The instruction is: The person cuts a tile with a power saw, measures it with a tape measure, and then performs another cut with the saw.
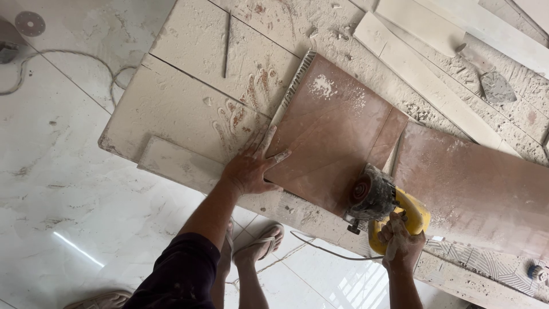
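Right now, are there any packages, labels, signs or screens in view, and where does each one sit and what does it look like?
None show. In view are only a reddish-brown tile under the left hand, a yellow angle grinder gripped by the right hand, dusty pale tiles and a trowel.

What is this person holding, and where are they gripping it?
The right hand grips a yellow cutting tool by its handle. The left hand only presses flat on the reddish tile.
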